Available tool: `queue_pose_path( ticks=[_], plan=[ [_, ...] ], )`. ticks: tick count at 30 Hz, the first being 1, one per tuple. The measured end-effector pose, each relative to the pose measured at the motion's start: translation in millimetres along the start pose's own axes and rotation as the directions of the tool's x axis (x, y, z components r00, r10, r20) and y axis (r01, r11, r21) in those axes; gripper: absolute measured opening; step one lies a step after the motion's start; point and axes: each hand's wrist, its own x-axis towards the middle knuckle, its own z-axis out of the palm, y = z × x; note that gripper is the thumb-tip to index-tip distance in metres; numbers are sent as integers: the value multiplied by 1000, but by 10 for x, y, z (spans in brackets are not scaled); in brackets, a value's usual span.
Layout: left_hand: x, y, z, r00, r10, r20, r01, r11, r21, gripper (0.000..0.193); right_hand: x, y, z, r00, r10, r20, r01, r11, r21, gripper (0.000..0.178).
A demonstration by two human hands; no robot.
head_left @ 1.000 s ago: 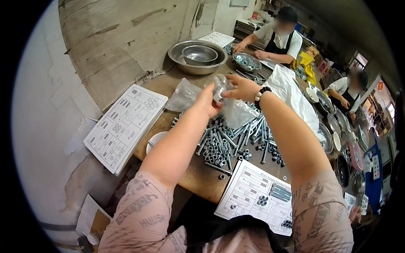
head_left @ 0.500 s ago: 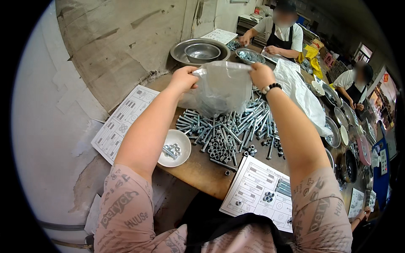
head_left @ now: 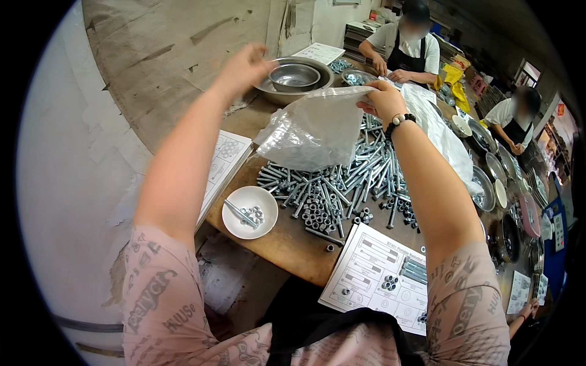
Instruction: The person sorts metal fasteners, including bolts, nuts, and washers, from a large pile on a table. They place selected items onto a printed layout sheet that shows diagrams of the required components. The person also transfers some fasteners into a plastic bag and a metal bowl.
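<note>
My right hand (head_left: 386, 99) pinches the upper right corner of a clear plastic bag (head_left: 314, 131), which hangs slack over the pile. My left hand (head_left: 244, 70), blurred by motion, is lifted off the bag, its fingers loosely apart beside the steel basin (head_left: 328, 78). Under the bag spreads a heap of long hex bolts (head_left: 366, 174), with several nuts (head_left: 316, 215) at its near side. A white bowl (head_left: 229, 226) to the left holds small nuts and one bolt lying across them.
A printed parts sheet (head_left: 366, 293) with bolts and nuts laid on it sits at the table's near edge. More sheets (head_left: 229, 161) lie left. A white sack (head_left: 436, 131) is at the right. Two co-workers stand beyond, and a third person's hands (head_left: 530, 308) show lower right.
My left hand has let go of the bag and moved up and left. The bag's left side has dropped and spread leftward, while my right hand keeps its hold.
</note>
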Motion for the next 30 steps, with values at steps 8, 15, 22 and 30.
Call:
queue_pose_path(
  ticks=[8, 15, 22, 30],
  plan=[
    [-493, -634, 725, 984, -22, 177, -55, 908, 415, 30, -97, 59, 67, 996, -52, 66, 41, 986, 160, 29],
    [-480, 74, 1221, 962, 271, 14, -264, 947, -183, 22, -380, 681, 165, 759, -543, 359, 651, 653, -389, 65],
    [-641, 42, 1290, 783, 261, 564, -153, 961, -232, 35, -772, 1470, 159, 969, -246, -27, 246, 944, 220, 26],
    [146, -1471, 923, 969, 65, 238, -175, 860, 479, 33, -1306, 2122, -122, 902, -275, 333, 432, 578, -693, 24]
  ],
)
